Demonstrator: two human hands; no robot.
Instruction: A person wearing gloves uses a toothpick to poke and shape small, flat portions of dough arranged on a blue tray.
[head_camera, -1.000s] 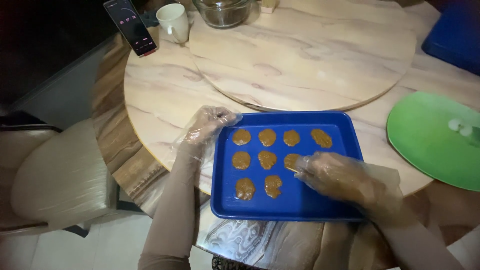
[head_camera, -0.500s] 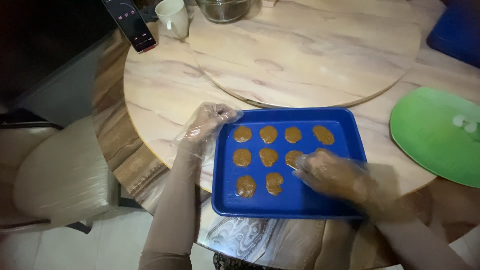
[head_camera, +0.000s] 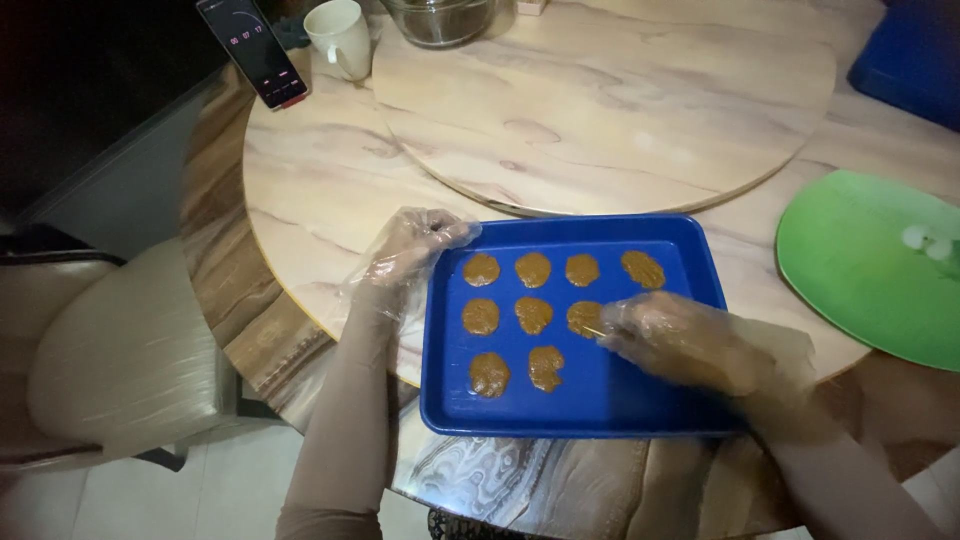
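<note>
Nine brown flattened dough patties (head_camera: 533, 314) lay in rows on a blue rectangular plastic tray (head_camera: 590, 400), which sat at the near edge of the round marble-patterned counter (head_camera: 320, 190). The left hand (head_camera: 405, 255), in a clear plastic glove, rested open against the tray's far-left corner, steadying it. The right hand (head_camera: 680, 340), also gloved, had its fingers pinched at the patty nearest the tray's middle; light, even pressure would likely keep the shape round.

A round marble table (head_camera: 300, 190) bears a blue tray (head_camera: 600, 400), green plate (head_camera: 860, 270), mug (head_camera: 340, 35), phone (head_camera: 252, 50).
</note>
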